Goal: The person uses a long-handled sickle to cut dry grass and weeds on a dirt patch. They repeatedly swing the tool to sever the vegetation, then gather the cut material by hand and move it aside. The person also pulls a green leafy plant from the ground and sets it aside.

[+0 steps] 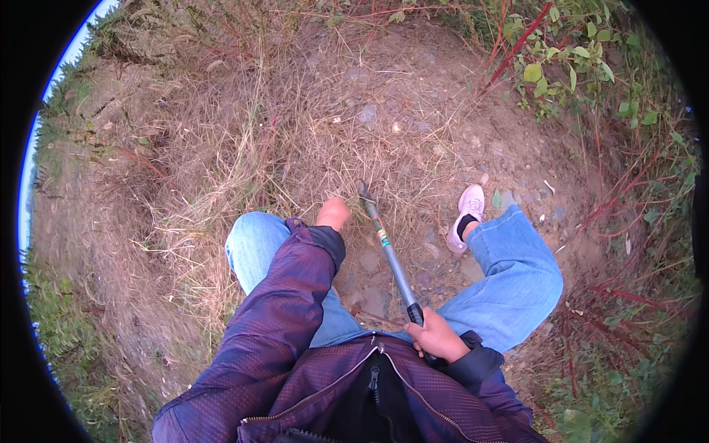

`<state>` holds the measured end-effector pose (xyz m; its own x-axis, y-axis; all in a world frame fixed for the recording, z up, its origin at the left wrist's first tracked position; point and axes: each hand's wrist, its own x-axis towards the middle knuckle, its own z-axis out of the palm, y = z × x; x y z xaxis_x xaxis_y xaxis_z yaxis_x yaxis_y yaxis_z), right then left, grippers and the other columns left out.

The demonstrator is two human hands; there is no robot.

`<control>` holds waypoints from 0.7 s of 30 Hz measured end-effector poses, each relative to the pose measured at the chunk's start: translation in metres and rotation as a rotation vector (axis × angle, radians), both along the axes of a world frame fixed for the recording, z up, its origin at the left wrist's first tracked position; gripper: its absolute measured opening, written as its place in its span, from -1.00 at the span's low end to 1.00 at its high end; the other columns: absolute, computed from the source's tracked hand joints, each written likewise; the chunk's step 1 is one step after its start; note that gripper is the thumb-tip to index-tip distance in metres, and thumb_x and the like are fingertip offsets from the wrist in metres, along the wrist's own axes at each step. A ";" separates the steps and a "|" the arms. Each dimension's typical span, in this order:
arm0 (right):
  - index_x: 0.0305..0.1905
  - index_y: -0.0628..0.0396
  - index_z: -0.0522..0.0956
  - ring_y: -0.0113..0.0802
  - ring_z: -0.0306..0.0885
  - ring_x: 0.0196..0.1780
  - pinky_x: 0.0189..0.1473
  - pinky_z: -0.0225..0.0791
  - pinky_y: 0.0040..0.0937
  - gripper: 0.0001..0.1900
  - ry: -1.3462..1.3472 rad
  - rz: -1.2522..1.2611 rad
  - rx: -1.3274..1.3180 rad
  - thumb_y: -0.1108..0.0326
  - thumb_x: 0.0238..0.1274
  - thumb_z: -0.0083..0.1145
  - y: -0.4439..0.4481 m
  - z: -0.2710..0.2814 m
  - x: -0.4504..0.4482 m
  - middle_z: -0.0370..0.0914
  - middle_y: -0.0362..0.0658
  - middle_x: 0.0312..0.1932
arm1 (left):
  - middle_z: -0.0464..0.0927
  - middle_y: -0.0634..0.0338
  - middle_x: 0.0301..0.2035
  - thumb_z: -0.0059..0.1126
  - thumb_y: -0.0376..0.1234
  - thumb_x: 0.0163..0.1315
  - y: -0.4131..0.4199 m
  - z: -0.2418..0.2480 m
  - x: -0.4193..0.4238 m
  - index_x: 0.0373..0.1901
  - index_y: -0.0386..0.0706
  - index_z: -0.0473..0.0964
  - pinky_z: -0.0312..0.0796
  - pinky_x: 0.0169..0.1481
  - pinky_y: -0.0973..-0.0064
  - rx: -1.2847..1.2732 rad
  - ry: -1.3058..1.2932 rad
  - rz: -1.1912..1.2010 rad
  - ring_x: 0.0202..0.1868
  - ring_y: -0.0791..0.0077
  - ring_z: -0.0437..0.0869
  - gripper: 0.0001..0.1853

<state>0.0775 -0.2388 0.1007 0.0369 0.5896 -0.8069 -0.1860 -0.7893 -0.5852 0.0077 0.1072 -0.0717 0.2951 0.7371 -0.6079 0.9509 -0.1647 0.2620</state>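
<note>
My right hand (440,336) is closed around the black grip of a long-handled tool, apparently a sickle (394,266). Its grey metal shaft slants away from my lap and bears a coloured label. The dark metal head (364,192) lies low among dry grass stalks (332,171), and its shape is partly lost there. Just left of that head, my left hand (334,213) is down at the grass beside my bent knee. Its fingers are turned away and hidden, so what it holds does not show.
Stones (368,114) are scattered in the bare soil ahead. Red-stemmed leafy plants (534,72) line the right side. A thick clump of dry grass (194,238) spreads on the left. My pink shoe (469,216) rests on the ground right of the tool.
</note>
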 end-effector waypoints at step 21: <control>-0.13 0.20 0.27 -0.50 0.33 -0.65 -0.63 0.31 -0.45 -0.83 0.100 -0.183 -0.104 0.50 0.26 0.00 -0.040 0.125 0.053 0.32 -0.23 -0.57 | 0.67 -0.12 -0.29 0.15 -0.16 0.28 0.042 -0.052 -0.010 -0.23 -0.26 0.62 0.47 -0.05 0.19 -0.047 -0.564 0.855 -0.16 -0.03 0.69 -0.68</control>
<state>0.1308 -0.2792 0.2259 0.0522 0.4938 -0.8680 -0.3849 -0.7921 -0.4737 -0.0023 0.1490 -0.1242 -0.0666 0.8139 -0.5772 0.4817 0.5328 0.6957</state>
